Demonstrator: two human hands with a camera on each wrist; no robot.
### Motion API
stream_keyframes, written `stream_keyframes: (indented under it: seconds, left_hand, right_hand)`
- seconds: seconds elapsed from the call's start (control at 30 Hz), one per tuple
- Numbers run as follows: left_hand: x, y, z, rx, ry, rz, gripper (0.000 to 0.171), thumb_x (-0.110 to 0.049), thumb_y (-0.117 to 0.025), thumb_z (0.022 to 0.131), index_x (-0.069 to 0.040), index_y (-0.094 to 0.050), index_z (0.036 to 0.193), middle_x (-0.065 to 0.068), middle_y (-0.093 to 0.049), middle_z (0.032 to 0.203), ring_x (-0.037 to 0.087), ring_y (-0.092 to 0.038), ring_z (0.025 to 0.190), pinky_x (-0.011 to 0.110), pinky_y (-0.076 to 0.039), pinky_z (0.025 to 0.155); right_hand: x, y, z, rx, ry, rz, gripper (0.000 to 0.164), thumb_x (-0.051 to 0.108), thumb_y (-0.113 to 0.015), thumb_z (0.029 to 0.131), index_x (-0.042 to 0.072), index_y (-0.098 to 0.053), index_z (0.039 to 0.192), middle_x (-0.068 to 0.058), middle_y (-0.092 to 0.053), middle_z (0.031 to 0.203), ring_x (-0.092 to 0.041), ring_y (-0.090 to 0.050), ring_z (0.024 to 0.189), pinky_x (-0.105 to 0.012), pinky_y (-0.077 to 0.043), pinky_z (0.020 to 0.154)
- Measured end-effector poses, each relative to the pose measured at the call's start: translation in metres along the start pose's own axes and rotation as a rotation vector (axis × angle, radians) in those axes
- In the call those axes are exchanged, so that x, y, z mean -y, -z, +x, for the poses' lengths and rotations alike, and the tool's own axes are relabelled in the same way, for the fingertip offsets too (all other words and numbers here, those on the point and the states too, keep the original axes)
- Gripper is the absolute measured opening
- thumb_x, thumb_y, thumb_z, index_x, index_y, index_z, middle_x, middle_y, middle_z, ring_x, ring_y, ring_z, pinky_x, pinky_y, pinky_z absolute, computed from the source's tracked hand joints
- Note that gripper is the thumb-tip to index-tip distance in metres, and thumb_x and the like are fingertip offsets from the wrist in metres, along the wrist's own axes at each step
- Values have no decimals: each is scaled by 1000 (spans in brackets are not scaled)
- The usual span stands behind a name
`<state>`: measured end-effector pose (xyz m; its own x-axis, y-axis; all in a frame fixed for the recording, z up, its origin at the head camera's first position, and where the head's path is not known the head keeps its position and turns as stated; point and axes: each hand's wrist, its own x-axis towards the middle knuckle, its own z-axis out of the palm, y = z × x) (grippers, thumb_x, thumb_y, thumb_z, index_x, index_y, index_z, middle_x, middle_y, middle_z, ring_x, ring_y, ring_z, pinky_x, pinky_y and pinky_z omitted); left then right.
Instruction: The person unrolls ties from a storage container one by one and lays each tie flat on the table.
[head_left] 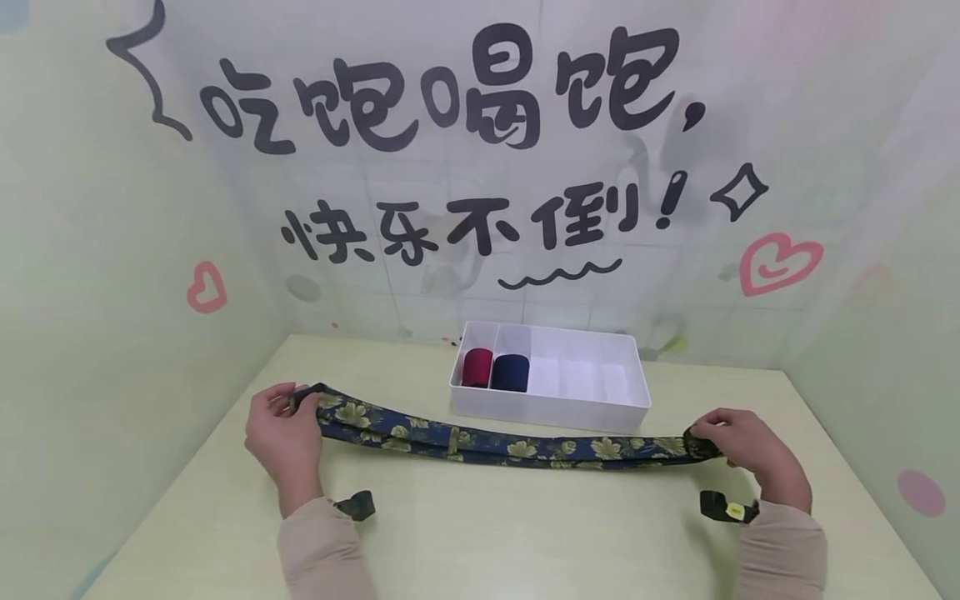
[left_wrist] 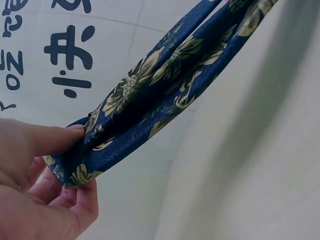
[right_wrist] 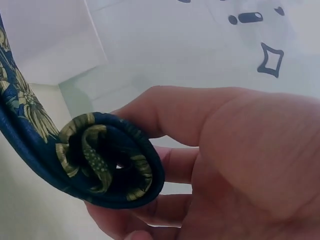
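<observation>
A navy necktie [head_left: 517,446] with a yellow-green floral pattern stretches between my two hands, sagging a little in the middle. My left hand [head_left: 287,429] pinches its left end; in the left wrist view the thumb lies on top of the folded fabric [left_wrist: 135,100] and the fingers are beneath. At the other end, the tie is wound into a small coil [right_wrist: 107,160]. My right hand [head_left: 746,442] holds this coil, with thumb and fingers curled around its outer side. A narrow loop [head_left: 453,442] crosses the back of the tie near its middle.
Behind the tie, a white divided box [head_left: 551,408] stands on the pale table [head_left: 525,533]. A red roll [head_left: 477,367] and a navy roll [head_left: 511,372] sit in its left compartments. A printed curtain [head_left: 420,175] with large characters hangs around the table.
</observation>
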<state>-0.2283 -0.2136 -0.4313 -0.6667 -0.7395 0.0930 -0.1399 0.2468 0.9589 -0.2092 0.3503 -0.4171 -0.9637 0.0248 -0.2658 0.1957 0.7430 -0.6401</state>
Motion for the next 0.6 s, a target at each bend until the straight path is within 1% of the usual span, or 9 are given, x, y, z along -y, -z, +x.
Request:
stream_keyframes:
  seconds: [0.1,0.17,0.27,0.37,0.47,0.6]
  left_hand:
    - [7,2,4,-29,42,-18,37,-18,-75,93,-11,-60,126,12,-72,127,-10,-54,79,10,-45,70]
    - [13,2,6,-47,72,-28,34,-18,-75,92,-13,-61,123,13,-71,127,-11,-54,78,10,-45,70]
    - [23,1,10,-73,108,-50,34,-17,-76,91,-14,-61,122,12,-69,127,-10,-53,79,10,-46,69]
    - [29,0,13,-87,128,-72,36,-15,-77,91,-14,-61,123,6,-66,124,-8,-54,81,9,-47,69]
    - [32,-1,14,-85,129,-80,38,-14,-76,91,-14,-60,125,2,-64,123,-9,-54,81,11,-47,70]
    - [35,-1,14,-37,129,-46,41,-13,-73,93,-10,-58,131,6,-64,132,-9,-54,82,10,-45,69]
  right_hand:
    - [2,-4,3,5,2,33,41,28,-55,101,-7,-63,120,-21,-65,113,-20,-57,90,-34,-51,70]
    - [1,-6,5,10,1,55,39,26,-55,100,-7,-63,118,-15,-65,106,-17,-55,85,-32,-50,68]
    - [-1,-9,8,21,9,66,37,24,-56,99,-8,-65,114,-9,-65,96,-16,-56,79,-31,-51,68]
    - [-4,-12,10,31,12,56,36,22,-56,98,-10,-65,112,-8,-65,93,-15,-58,76,-31,-52,68]
    - [-5,-14,11,43,1,51,36,22,-56,98,-10,-65,111,-9,-65,93,-15,-58,75,-31,-52,68]
    - [-7,-16,12,72,-34,65,36,21,-55,97,-11,-65,111,-8,-64,91,-15,-57,73,-31,-52,66]
